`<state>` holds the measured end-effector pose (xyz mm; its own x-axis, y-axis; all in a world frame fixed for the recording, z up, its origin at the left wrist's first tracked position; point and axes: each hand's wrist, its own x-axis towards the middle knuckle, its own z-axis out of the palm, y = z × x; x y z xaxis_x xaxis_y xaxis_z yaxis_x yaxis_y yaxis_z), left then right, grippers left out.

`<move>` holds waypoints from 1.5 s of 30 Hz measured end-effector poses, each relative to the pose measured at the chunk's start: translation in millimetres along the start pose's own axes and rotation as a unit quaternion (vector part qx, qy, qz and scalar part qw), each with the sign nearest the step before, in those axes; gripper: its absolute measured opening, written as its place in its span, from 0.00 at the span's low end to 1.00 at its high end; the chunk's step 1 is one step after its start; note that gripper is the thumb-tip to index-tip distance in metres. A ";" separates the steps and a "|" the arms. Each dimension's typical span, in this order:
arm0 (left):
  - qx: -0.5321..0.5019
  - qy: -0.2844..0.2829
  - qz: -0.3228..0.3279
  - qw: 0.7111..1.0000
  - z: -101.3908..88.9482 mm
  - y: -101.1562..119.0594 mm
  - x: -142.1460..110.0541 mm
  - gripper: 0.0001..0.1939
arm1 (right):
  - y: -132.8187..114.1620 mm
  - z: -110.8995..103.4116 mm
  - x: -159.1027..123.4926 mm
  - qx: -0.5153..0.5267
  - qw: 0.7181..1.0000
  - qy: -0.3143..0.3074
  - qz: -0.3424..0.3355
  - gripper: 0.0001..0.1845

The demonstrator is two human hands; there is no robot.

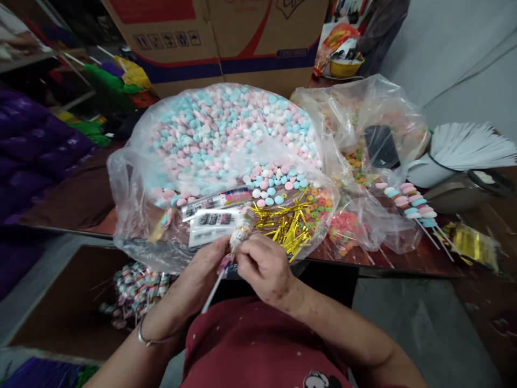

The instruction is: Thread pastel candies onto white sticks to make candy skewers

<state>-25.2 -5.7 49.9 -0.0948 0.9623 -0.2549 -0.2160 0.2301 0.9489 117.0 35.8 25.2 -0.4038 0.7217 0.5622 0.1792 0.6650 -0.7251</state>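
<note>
Between my hands is a candy skewer (pixel 241 233) in a clear wrapper, tilted, its white stick (pixel 212 293) pointing down towards my lap. My left hand (pixel 204 275) is closed around the lower part of the wrapper. My right hand (pixel 264 267) pinches at the gathered wrapper from the other side; whether a tie is between its fingers is hidden. Just beyond lie printed clear wrappers (pixel 214 223) and a heap of gold twist ties (pixel 291 222). Behind them a big clear bag (pixel 125 167) holds pink, blue and white marshmallow-like sweets (pixel 226 134).
Ring-shaped gummies (pixel 347 229) lie to the right, beside several unwrapped candy skewers (pixel 416 202). A phone (pixel 382 146) rests on another plastic bag. White sticks (pixel 472 145) fill a mug (pixel 420 173). An open carton (pixel 60 307) with finished skewers stands lower left; a large cardboard box (pixel 242 37) is behind.
</note>
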 end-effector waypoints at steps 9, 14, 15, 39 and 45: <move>-0.072 0.293 0.149 0.942 6.8 -26.7 -12.2 0.20 | -7.3 43.1 -26.6 -0.062 0.972 -0.227 -0.014 0.08; 0.060 0.461 0.234 0.854 -57.1 -20.6 -11.9 0.15 | 0.6 26.8 -27.3 -0.093 0.932 -0.337 -0.096 0.09; 0.122 0.469 0.192 0.854 -75.5 -15.7 -14.2 0.15 | 4.7 21.8 -27.4 -0.078 0.935 -0.333 -0.094 0.09; 0.715 0.042 0.162 0.679 -41.3 -23.9 88.3 0.10 | 16.3 8.8 -47.9 -0.079 0.932 -0.353 -0.003 0.10; 0.732 0.051 0.133 0.666 -35.1 -19.9 87.7 0.14 | 17.4 12.6 -49.6 -0.077 0.935 -0.347 0.003 0.08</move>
<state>-63.4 69.0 2.2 -0.0226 0.9996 0.0184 0.9940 0.0205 0.1078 128.8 9.1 -20.3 -0.8773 0.4629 0.1269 0.2889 0.7204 -0.6305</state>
